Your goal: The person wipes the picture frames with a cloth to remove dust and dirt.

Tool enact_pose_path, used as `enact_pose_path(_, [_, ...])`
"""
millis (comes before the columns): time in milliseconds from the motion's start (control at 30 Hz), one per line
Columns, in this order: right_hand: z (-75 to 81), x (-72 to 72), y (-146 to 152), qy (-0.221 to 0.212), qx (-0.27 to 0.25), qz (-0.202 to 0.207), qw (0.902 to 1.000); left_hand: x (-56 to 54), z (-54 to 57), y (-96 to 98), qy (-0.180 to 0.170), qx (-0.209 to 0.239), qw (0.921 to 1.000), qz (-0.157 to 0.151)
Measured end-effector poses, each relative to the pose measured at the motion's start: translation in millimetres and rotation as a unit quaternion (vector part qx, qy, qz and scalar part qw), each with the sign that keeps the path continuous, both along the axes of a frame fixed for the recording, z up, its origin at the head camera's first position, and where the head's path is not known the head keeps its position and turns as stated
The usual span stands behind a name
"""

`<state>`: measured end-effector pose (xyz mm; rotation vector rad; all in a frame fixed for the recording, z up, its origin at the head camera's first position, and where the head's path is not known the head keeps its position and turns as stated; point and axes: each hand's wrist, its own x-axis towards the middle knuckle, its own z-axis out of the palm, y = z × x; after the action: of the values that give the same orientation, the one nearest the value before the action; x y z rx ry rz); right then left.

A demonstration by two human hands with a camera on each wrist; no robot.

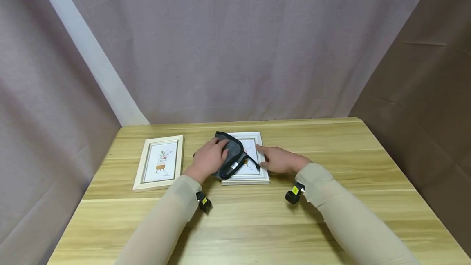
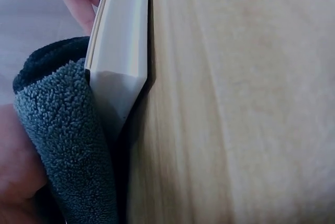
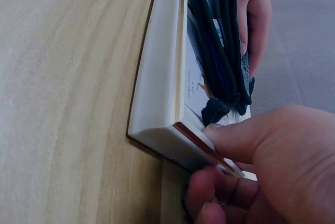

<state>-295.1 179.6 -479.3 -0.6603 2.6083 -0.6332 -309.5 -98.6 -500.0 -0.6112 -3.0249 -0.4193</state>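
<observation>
On the table lies a white picture frame (image 1: 245, 182) with a printed potted-plant picture, partly covered by a folded grey towel cloth (image 2: 65, 140) with black edging. My left hand (image 1: 207, 159) holds the cloth against the frame's left part, fingers bent over its top. A black loop and a small white label show on the cloth's right side. At the frame's right edge is my right hand (image 1: 277, 159). In the right wrist view its thumb (image 3: 235, 137) lies on the frame's upper face and its curled fingers (image 3: 209, 187) are at the side and below, gripping the rim.
A second, cream picture frame (image 1: 179, 154) with a similar plant picture lies flat on the left of the wooden table (image 1: 250, 224). A grey-mauve curtain (image 1: 235, 52) hangs behind the table, and brown cloth (image 1: 423, 93) hangs at the right.
</observation>
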Motion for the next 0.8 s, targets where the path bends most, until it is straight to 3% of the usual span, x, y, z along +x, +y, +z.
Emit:
enact_pose_path(133, [-1.2,0.3,-0.3,0.006,-0.009,-0.003,0.9999,-0.5,-0.6,-0.4,-0.005,0.002,1.0000,-0.004])
enact_pose_path(367, [-1.6,0.7,-3.4,-0.050,-0.022,-0.041,0.9976,3.9,3.0,-1.6,-0.006,0.003,1.0000,-0.005])
enact_pose_path(800, [3.1,2.9,-9.3,-0.062,-0.009,-0.051,0.9967,17.0,4.2,-1.0,-0.002,-0.003,1.0000,-0.007])
